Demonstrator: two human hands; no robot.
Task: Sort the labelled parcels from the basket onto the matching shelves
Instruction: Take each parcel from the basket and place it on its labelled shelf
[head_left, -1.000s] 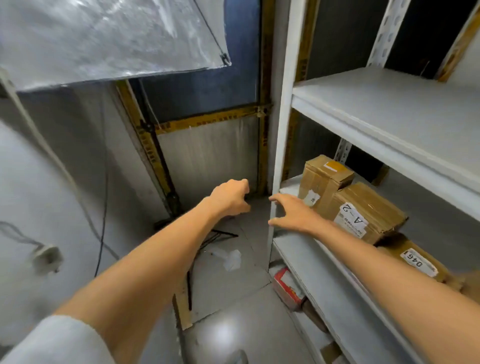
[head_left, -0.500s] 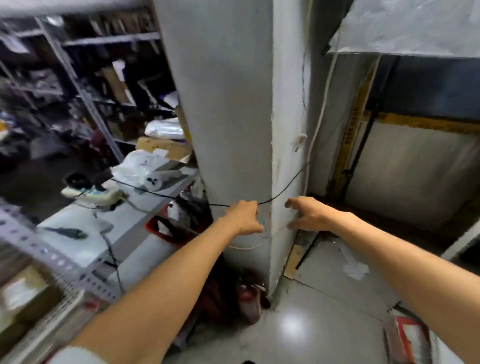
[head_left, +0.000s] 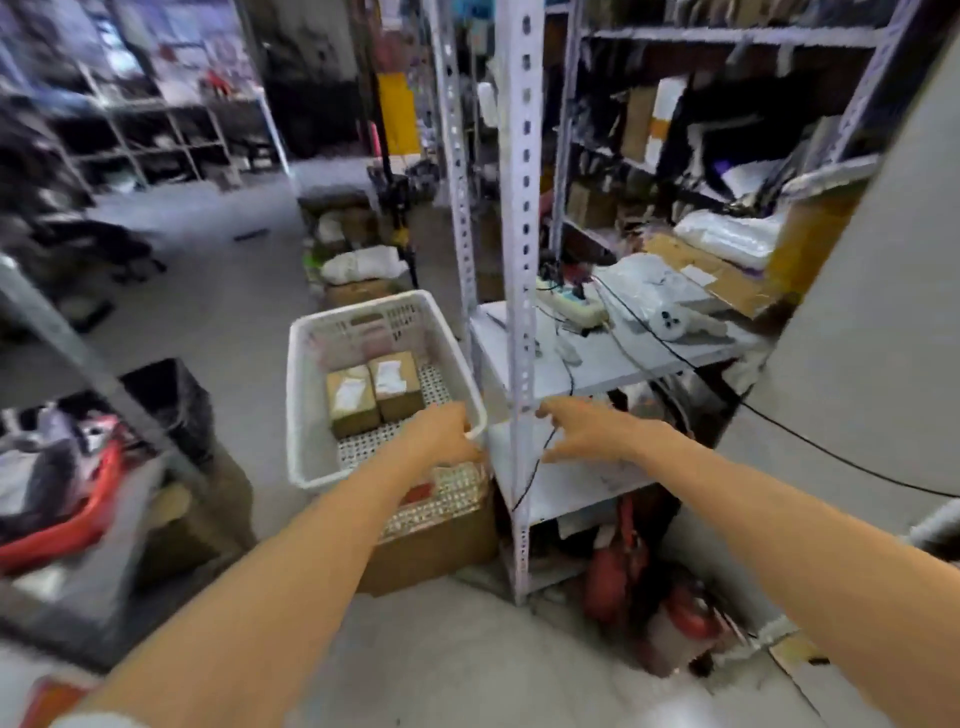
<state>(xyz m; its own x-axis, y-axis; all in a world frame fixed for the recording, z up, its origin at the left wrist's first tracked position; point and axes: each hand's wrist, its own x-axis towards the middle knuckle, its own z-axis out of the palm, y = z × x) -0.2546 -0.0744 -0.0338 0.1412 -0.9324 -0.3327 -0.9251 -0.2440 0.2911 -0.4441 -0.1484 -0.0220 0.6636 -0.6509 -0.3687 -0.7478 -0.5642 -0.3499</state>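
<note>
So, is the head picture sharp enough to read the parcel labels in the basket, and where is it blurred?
Head view: no; the two parcels in the basket show white labels, but the print is smeared. Head view: blur is heaviest at the left edge and on the far shelves.

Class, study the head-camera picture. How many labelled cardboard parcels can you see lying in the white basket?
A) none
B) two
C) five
B: the left parcel and the right parcel, both brown cardboard with a white label on top, lie side by side on the bottom of the white basket. No other parcel is visible in it.
</note>
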